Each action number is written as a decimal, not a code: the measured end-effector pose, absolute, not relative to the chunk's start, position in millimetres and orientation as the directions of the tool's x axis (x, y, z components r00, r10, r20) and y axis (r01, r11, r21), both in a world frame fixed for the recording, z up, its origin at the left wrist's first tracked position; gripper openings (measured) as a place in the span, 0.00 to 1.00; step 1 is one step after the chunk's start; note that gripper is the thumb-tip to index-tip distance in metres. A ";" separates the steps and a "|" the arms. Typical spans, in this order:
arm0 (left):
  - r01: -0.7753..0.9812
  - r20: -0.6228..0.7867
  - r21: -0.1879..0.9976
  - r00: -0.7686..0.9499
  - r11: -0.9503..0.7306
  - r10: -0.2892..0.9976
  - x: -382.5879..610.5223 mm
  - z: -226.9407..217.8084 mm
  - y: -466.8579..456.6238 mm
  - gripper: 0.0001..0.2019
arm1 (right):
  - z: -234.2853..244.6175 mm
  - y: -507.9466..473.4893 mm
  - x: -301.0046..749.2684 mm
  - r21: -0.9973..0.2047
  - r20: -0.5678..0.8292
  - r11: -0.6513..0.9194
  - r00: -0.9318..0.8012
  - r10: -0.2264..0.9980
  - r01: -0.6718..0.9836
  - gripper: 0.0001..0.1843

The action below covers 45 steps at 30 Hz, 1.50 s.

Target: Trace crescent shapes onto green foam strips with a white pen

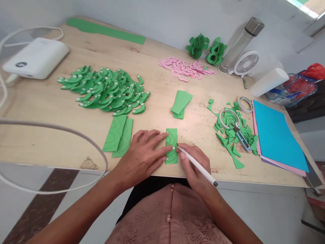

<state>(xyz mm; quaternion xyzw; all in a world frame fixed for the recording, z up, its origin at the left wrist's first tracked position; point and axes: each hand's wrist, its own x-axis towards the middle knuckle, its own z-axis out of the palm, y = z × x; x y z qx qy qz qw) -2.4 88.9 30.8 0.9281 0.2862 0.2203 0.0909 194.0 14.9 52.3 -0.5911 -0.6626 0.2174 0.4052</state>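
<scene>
My right hand (195, 162) is closed around a white pen (199, 165), its dark tip touching a small green paper strip (172, 134) near the table's front edge. Curved lines are drawn on that strip. With fingers stretched out, my left hand (144, 154) rests its fingertips on the strip's left side. Small white spots show by those fingertips; what they belong to is partly hidden. Just left of this hand lie green strips with drawn curves (115, 135). Beyond the strip is a small stack of plain green pieces (181, 101).
A heap of green curved cutouts (106, 89) lies left, pink cutouts (186, 67) farther back. At right are green scraps (231, 132) with scissors (241, 135), tape (245, 104) and coloured sheets (279, 135). A white cable (76, 130) loops at front left, near a power bank (37, 57).
</scene>
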 end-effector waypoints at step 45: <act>0.497 0.347 0.319 0.731 -0.807 0.588 -3.9 27.9 88.8 0.14 | 50.7 15.1 197.1 -0.831 0.267 0.170 0.112 0.957 0.529 0.10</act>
